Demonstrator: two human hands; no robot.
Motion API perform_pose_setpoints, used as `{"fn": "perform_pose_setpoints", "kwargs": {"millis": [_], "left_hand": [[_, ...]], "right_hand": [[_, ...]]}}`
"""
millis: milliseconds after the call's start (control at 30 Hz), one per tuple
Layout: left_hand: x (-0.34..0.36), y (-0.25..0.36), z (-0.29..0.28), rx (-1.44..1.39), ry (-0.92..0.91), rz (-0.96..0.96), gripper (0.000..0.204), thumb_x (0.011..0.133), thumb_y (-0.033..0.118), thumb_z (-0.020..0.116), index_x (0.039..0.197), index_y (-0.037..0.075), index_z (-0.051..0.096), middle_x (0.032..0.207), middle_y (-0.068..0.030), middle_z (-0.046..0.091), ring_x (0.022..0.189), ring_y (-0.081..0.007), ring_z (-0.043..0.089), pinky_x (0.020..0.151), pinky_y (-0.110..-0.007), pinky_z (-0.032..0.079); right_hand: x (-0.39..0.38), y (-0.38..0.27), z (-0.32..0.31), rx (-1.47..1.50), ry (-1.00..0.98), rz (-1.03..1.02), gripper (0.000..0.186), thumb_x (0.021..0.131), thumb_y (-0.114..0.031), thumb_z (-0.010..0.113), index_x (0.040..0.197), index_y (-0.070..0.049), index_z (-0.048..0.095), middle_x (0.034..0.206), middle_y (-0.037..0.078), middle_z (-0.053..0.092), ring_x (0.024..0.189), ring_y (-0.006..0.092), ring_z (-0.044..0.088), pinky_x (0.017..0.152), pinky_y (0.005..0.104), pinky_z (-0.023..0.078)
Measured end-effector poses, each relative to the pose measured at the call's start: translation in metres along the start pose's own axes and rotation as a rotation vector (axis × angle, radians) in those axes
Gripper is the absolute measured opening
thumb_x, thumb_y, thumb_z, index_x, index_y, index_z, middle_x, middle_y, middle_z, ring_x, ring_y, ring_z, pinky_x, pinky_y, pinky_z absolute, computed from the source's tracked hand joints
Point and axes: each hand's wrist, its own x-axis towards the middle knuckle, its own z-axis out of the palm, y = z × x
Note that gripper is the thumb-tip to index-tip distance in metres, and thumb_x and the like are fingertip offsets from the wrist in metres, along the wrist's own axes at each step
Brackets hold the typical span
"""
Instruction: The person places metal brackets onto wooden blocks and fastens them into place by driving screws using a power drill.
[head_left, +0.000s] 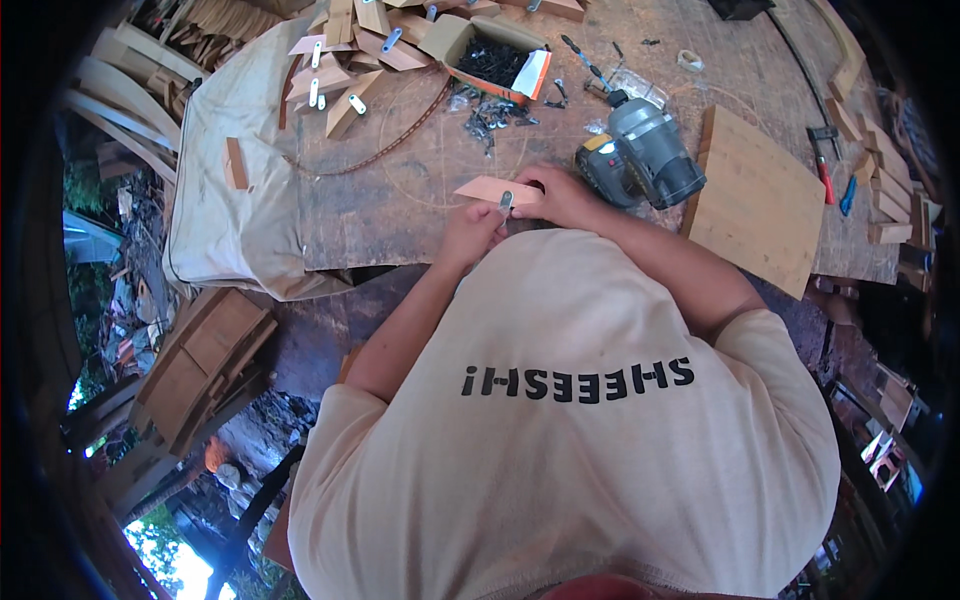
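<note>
Close to my body, at the table's near edge, I hold a small angled wooden block. My right hand is closed round the block's right end. A small silver metal plate with rounded ends lies against the block's near side. The fingers of my left hand are pinched at the plate's lower end. Beyond my hands, a cardboard box full of dark screws stands on the table, with loose screws spilled before it. A grey cordless driver lies to the right of my right hand.
Several wooden blocks with metal plates are piled at the far left. A flat wooden board lies at the right, near a red-handled hammer. Pale cloth covers the table's left end, with a wood piece on it.
</note>
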Motion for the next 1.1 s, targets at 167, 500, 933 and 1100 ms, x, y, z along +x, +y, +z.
{"fn": "perform_pose_setpoints", "kwargs": {"millis": [167, 500, 933, 1100], "left_hand": [[0.007, -0.007, -0.004, -0.006, -0.001, -0.021, 0.017, 0.090, 0.016, 0.052, 0.089, 0.005, 0.064, 0.068, -0.0010, 0.058, 0.056, -0.0091, 0.054, 0.052, -0.022, 0.044], [0.021, 0.010, -0.027, 0.075, 0.101, 0.028, 0.020, 0.089, 0.024, 0.060, 0.079, 0.006, 0.064, 0.060, 0.0023, 0.054, 0.049, -0.0063, 0.049, 0.045, -0.021, 0.039], [0.038, 0.044, -0.049, 0.437, -0.061, -0.086, 0.032, 0.078, 0.034, 0.071, 0.068, 0.005, 0.062, 0.063, -0.0035, 0.061, 0.056, -0.0116, 0.059, 0.048, -0.025, 0.047], [0.050, 0.049, -0.052, 0.519, -0.143, -0.055, 0.023, 0.078, 0.027, 0.073, 0.072, 0.008, 0.060, 0.062, -0.0003, 0.059, 0.053, -0.0073, 0.051, 0.046, -0.023, 0.040]], "right_hand": [[0.000, -0.002, -0.002, -0.012, -0.017, -0.011, 0.040, 0.065, -0.027, 0.081, 0.097, -0.008, 0.063, 0.097, 0.012, 0.061, 0.096, 0.0304, 0.057, 0.082, 0.0387, 0.046], [-0.007, 0.009, 0.011, 0.218, -0.192, 0.048, 0.063, 0.065, -0.025, 0.082, 0.117, -0.001, 0.056, 0.090, 0.011, 0.057, 0.081, 0.0191, 0.056, 0.071, 0.0313, 0.048], [-0.006, 0.007, 0.008, 0.256, -0.230, 0.019, 0.057, 0.070, -0.028, 0.079, 0.116, -0.001, 0.058, 0.084, 0.007, 0.058, 0.074, 0.0157, 0.056, 0.067, 0.0299, 0.049], [-0.006, 0.015, 0.007, 0.285, -0.238, -0.032, 0.054, 0.074, -0.023, 0.076, 0.120, -0.003, 0.056, 0.080, 0.004, 0.061, 0.070, 0.0116, 0.056, 0.062, 0.0284, 0.048]]}}
